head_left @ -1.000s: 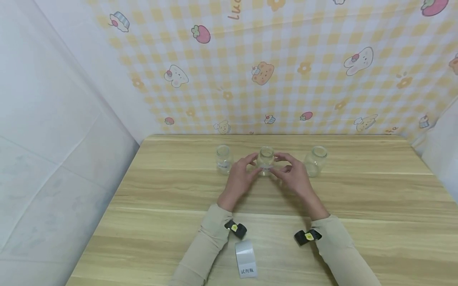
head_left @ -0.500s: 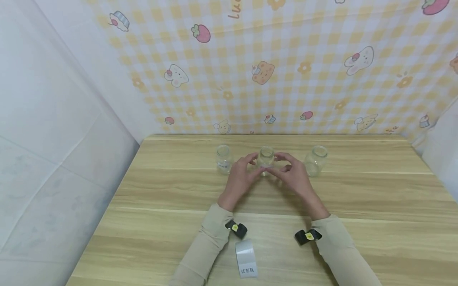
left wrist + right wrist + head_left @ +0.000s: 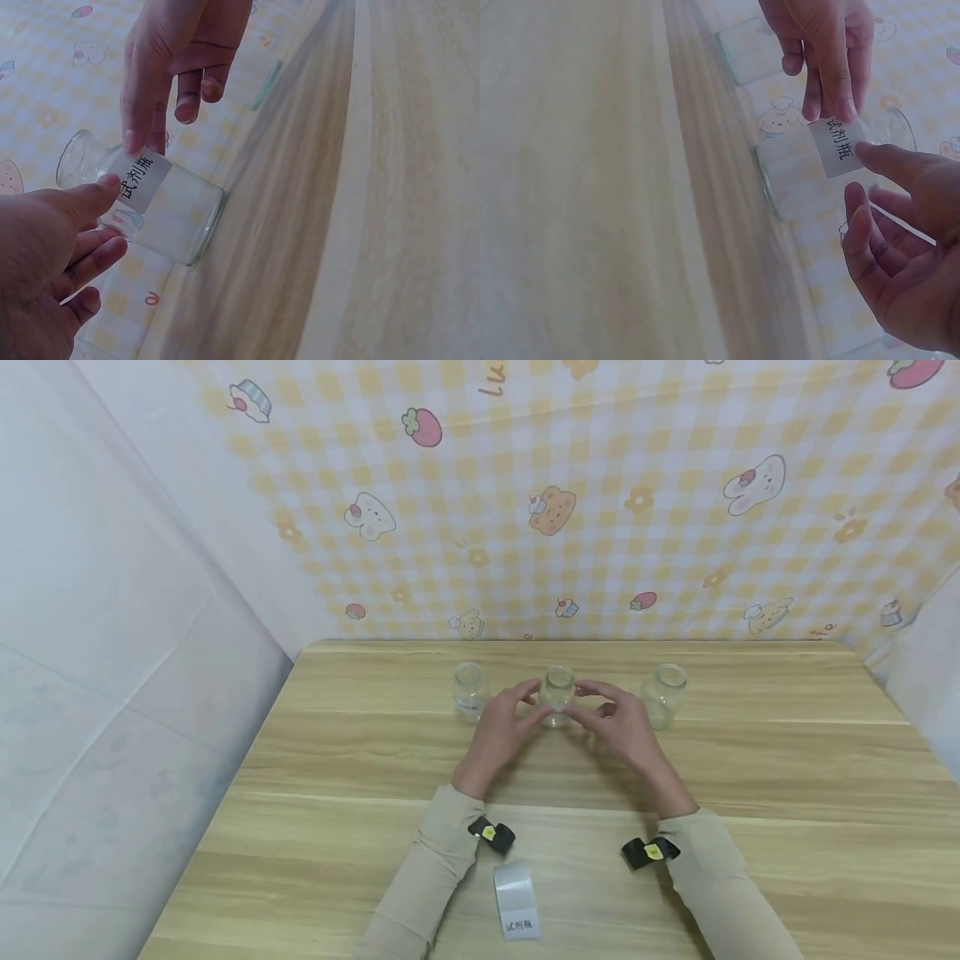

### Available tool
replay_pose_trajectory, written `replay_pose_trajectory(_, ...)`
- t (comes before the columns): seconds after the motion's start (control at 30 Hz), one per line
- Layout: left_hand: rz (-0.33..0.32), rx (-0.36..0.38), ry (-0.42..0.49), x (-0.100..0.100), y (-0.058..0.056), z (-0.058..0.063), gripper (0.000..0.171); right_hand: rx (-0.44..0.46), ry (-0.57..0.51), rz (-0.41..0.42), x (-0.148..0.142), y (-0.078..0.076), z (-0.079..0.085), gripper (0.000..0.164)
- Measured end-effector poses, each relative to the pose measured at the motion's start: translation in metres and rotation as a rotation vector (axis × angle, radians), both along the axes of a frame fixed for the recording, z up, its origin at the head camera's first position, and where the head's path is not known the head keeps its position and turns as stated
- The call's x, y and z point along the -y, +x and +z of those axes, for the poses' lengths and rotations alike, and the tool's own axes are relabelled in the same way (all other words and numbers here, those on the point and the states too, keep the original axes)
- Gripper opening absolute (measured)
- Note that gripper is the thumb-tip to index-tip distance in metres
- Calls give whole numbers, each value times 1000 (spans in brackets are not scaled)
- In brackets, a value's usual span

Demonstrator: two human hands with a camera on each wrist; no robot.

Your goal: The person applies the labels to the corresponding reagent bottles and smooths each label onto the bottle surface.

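A clear glass reagent bottle (image 3: pixel 558 680) stands upright at the middle of the table's far side. On its front is a white label (image 3: pixel 146 180) with black characters. My left hand (image 3: pixel 498 731) holds the bottle from the left, its thumb on one end of the label. From the other side my right hand (image 3: pixel 628 727) grips it too, thumb tip at the label's opposite end. Both index fingers reach toward the back of the bottle, where their tips are partly hidden. In the wrist views the remaining fingers hang loosely curled.
Left of the hands stands another labelled glass bottle (image 3: pixel 469 685). A third glass bottle (image 3: pixel 667 685), with no label visible, stands at right. A strip of label backing (image 3: pixel 516 897) with one printed label lies near the front, between the forearms. Behind the wooden table (image 3: pixel 337 760) hangs a checkered cloth (image 3: pixel 450 527).
Both thumbs have shifted slightly along the label: they nearly met at its middle half a second ago and are now apart. The bottles have stayed in place.
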State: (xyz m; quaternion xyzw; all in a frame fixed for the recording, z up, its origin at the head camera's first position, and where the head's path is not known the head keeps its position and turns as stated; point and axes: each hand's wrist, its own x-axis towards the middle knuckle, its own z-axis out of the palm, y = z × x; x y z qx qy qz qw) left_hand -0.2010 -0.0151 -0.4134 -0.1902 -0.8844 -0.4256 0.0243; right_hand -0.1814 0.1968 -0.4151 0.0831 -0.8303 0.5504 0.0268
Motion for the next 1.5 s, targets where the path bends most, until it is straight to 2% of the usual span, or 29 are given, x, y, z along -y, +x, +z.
replay_pose_trajectory(0.53, -5, 44, -7, 2, -2, 0, 48, 6, 1, 8, -2, -1, 2, 47)
replay_pose_trajectory(0.93, -20, 44, -4, 4, -3, -1, 48, 4, 41, -10, -3, -1, 1, 42)
replay_pose_trajectory(1.07, -26, 15, 4, 3, -2, -1, 50, 11, 40, -22, 0, 0, 3, 44)
replay_pose_trajectory(1.33, 13, -123, -47, -5, -3, -7, 52, -47, 72, -32, 7, -1, -1, 53)
replay_pose_trajectory(1.5, 17, -109, -56, -5, -2, -7, 55, -66, 91, -32, 8, -1, -3, 53)
